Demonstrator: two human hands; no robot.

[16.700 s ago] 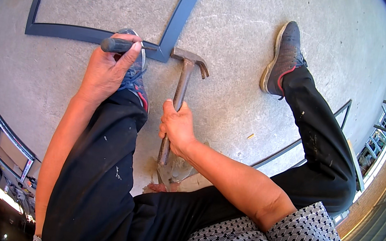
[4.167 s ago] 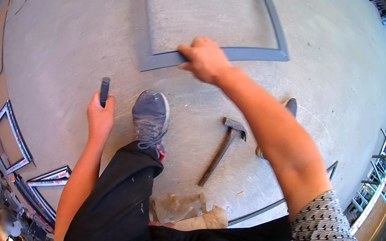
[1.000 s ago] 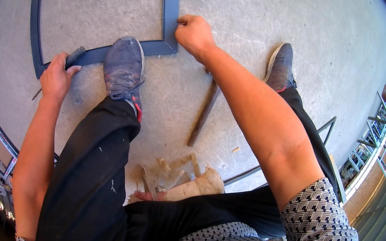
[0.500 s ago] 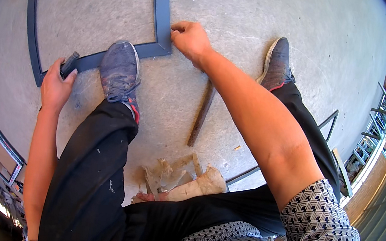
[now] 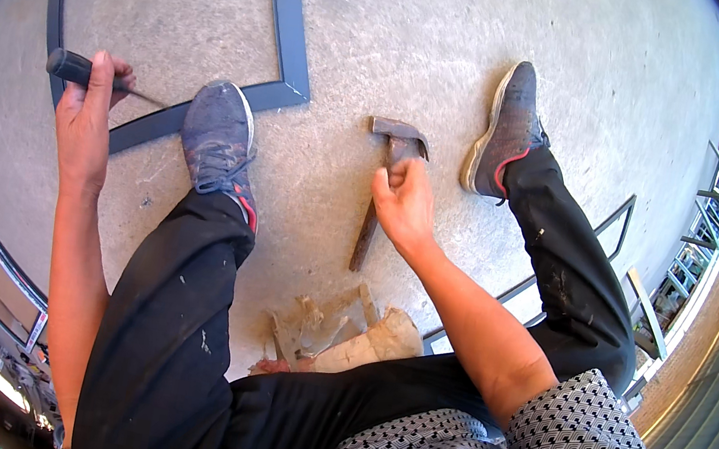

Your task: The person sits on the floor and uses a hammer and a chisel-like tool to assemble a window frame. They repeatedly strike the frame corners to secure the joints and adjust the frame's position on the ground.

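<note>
Dark blue-grey frame (image 5: 287,9), black screwdriver handle (image 5: 69,67), brown hammer (image 5: 364,236), white-flecked black trousers (image 5: 170,308), black-and-white geometric-patterned shirt (image 5: 573,442), grey floor (image 5: 388,34)

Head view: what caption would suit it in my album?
Left hand holding a black-handled screwdriver at a dark grey frame, right hand over a claw hammer.

no legible lettering, marks on the white-edged frame (image 5: 16,266) at lower left too small to read

The left hand (image 5: 86,123) holds a dark-handled, thin-shafted tool (image 5: 72,68) by the grey frame (image 5: 287,14), which 1 shoe (image 5: 218,124) overlaps; the right hand (image 5: 406,210) is over the hammer (image 5: 398,129), contact unclear.
</note>
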